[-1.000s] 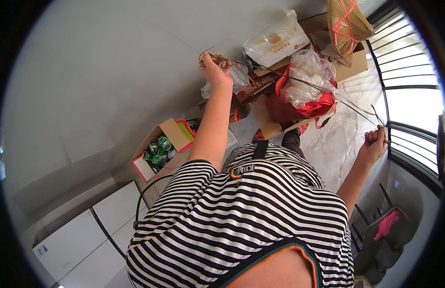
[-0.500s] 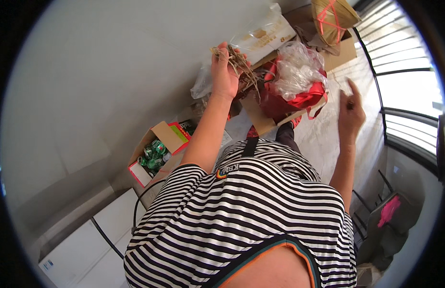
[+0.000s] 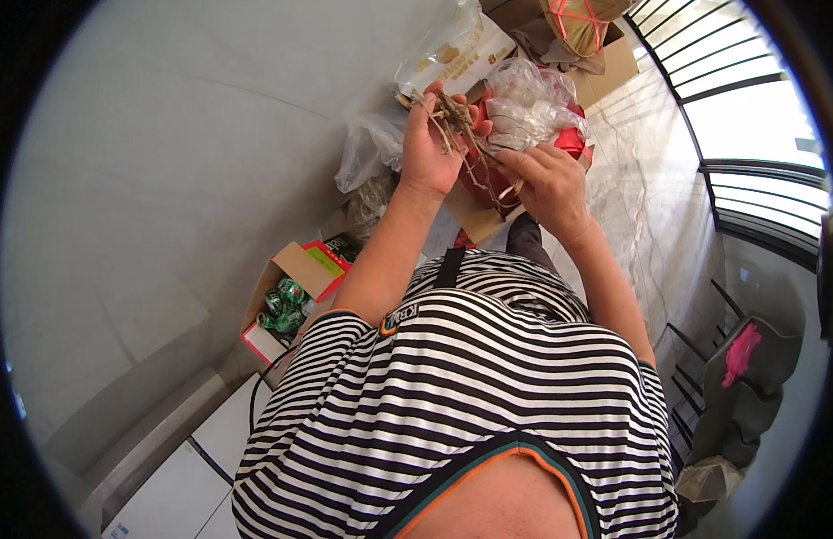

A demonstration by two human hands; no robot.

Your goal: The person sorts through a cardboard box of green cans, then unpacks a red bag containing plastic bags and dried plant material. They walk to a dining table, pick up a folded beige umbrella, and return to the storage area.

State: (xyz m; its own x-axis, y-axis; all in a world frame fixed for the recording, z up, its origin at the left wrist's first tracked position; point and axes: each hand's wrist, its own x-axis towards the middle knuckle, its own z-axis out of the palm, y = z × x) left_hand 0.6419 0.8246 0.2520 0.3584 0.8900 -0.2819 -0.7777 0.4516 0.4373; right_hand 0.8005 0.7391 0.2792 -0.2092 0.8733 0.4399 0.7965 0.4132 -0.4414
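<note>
A tangled bundle of thin, brown dried roots or stems (image 3: 454, 117) lies across the palm of my left hand (image 3: 429, 160), whose fingers curl up around it. Long strands hang down from the bundle toward the right. My right hand (image 3: 553, 187) is closed beside it, thumb and forefinger pinched at the loose strand ends; a few pale tips poke out below its fingers. Both hands are raised in front of a red bag (image 3: 571, 141) with crumpled clear plastic (image 3: 524, 99) bulging from its top.
To the left, an open carton (image 3: 255, 314) holds several green cans (image 3: 286, 301). A clear plastic bag (image 3: 367, 148) rests by the wall. Behind stand a white printed package (image 3: 461, 54) and a brown bundle tied with pink string (image 3: 583, 27). A barred window (image 3: 749, 99) and grey chair (image 3: 762, 359) are right.
My right hand has come in from the far right to the dried roots and now pinches their ends. The left hand still holds the bundle, a little lower.
</note>
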